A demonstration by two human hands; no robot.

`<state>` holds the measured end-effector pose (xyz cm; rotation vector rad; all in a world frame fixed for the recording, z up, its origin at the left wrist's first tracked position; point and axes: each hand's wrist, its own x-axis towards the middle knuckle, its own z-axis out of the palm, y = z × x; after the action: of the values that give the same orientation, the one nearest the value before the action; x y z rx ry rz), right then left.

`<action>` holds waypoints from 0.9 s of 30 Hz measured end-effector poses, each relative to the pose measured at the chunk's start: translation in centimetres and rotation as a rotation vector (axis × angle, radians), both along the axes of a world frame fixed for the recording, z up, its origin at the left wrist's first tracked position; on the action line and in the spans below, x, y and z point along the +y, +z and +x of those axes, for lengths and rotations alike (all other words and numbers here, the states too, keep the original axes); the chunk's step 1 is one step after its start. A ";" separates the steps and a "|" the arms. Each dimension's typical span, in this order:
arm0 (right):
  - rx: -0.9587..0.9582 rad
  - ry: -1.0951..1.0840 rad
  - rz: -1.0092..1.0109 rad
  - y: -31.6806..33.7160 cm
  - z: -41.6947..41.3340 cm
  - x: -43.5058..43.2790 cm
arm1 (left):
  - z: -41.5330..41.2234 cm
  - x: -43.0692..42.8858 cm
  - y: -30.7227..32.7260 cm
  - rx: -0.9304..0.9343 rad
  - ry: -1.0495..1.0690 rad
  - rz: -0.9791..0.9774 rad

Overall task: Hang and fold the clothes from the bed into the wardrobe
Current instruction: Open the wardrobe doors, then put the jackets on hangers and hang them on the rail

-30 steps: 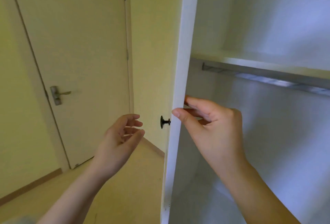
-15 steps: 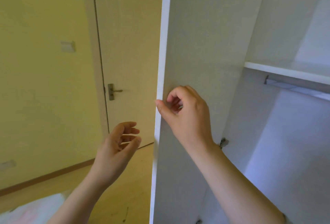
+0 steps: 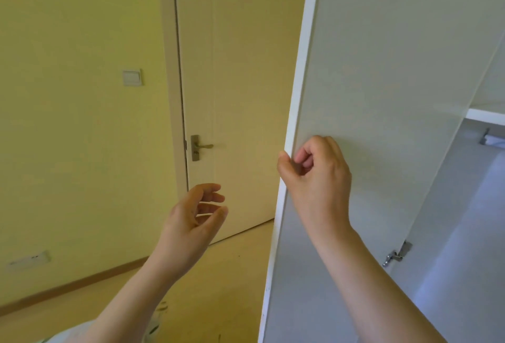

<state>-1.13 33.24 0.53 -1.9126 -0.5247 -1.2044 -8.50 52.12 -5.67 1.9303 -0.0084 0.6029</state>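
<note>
Right hand [image 3: 319,178] on the wardrobe door [image 3: 382,69]: thumb hooked round its white front edge, fingers curled against the inner face. The door stands open, inner side toward me. Behind it, at far right, the wardrobe's shelf [image 3: 486,117]. Left hand [image 3: 191,217] in the air before the room door [image 3: 240,69], fingers loosely bent, holding nothing.

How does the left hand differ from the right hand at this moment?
The right hand grips the edge of the wardrobe door, thumb outside, fingers curled inside; the left hand holds nothing, its fingers loosely bent. The right hand is higher; the left hand is lower, before the room door. Both are bare, and neither holds clothes.
</note>
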 end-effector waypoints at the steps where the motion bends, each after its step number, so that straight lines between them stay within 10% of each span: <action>1: 0.002 0.003 -0.001 0.1 -0.1 -0.1 | 0.3 -0.2 0.2 0.001 -0.013 0.003; 27: 0.420 0.847 -0.108 -6.3 -1.5 12.7 | -6.0 6.5 -3.4 -0.053 0.517 -0.129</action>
<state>-2.64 45.93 -5.78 -1.6659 -1.0327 -0.2281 -14.52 58.65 -9.10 1.7921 0.4972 0.9692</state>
